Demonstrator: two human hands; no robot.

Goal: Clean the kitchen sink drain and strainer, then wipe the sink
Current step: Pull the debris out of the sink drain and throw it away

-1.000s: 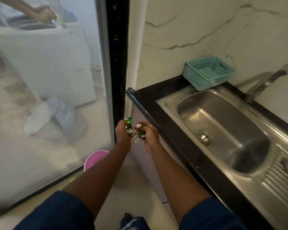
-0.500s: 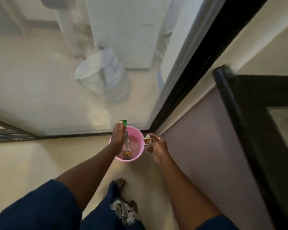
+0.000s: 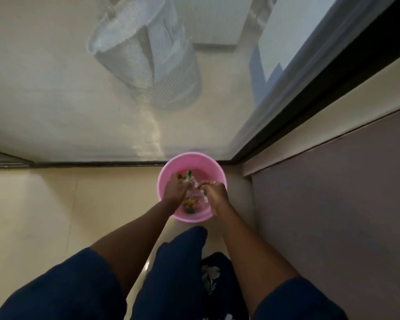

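Now lowered into the round pink plastic bucket [image 3: 164, 166] at the floor's edge, left hand [image 3: 176, 189] grips a green foil sachet [image 3: 189, 174], right hand [image 3: 214, 192] seemingly pinches its scrap; sink cleaning waits.

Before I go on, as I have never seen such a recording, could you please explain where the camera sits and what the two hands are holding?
There is no machine here: a person wears one wide-angle camera on the head, looking down at their own arms. The left hand grips a green-tipped wrapper, and the right hand pinches a small whitish scrap. Both are over a pink bucket that stands on the cream floor by a glass door. Coloured litter lies in the bucket.
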